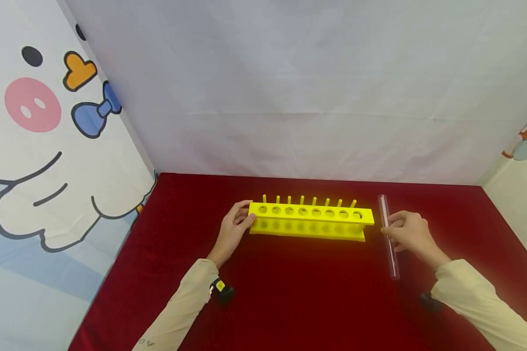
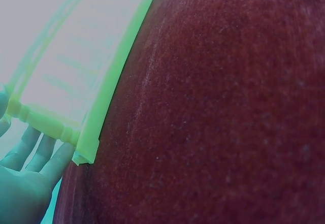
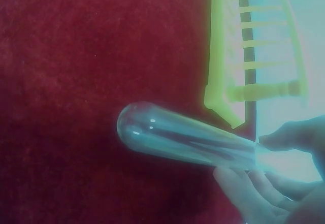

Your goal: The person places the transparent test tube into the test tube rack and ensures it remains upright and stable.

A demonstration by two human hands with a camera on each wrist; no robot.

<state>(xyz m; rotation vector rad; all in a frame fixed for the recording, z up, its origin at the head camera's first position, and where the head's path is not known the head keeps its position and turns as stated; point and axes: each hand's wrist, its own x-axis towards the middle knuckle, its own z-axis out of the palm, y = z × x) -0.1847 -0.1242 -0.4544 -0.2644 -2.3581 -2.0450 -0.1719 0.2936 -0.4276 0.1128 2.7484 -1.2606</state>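
Observation:
A yellow test tube rack (image 1: 309, 217) stands on the red cloth, with a row of round holes in its upper shelf and several pegs along the back. At its left end, my left hand (image 1: 232, 231) holds it, thumb on the upper shelf. The left wrist view shows fingers (image 2: 57, 164) against the rack's end post. To the right of the rack, my right hand (image 1: 414, 236) pinches a clear glass test tube (image 1: 393, 263) around its middle. The tube's rounded closed end (image 3: 134, 125) points toward the near side, apart from the rack.
Dark red cloth (image 1: 307, 297) covers the table. A pale curtain (image 1: 316, 97) hangs behind its far edge. Cartoon-printed fabric (image 1: 48, 161) borders the left side, and another printed panel (image 1: 520, 190) is at the right.

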